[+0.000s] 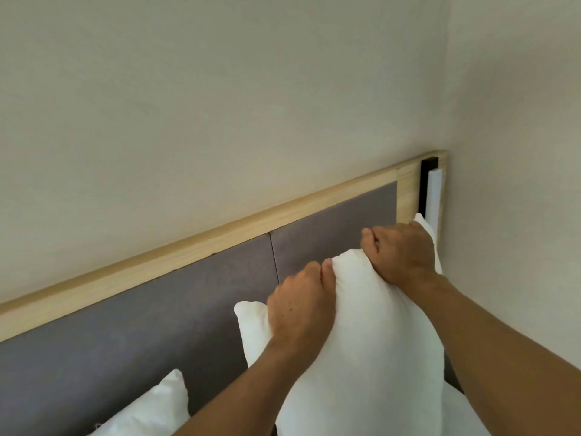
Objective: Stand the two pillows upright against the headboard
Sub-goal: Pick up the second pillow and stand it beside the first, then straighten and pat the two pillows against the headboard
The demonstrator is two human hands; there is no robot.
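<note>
Pale cream walls (220, 105) meet in a corner at the right, and the bed's head end fills the lower part of the view. Nearest to me, two bare forearms of the person reach forward from the bottom edge. At the lower left, a second white pillow (147, 410) shows only its upper corner, just beside the grey panel; whether it stands upright I cannot tell. Between the arms stands a large white pillow (371, 357), upright, with its back against the headboard (157, 309). The left hand (301, 306) is closed on the pillow's top edge near the left corner, fingers curled into the cloth. The right hand (402, 253) is closed in the same way on the top edge near the right corner, a little higher and farther. Behind the pillow, the headboard has grey padded panels with a seam between them and a light wooden rail (188, 250) along the top. At the far right end, a black and white strip (432, 193) stands vertical beside the corner.
</note>
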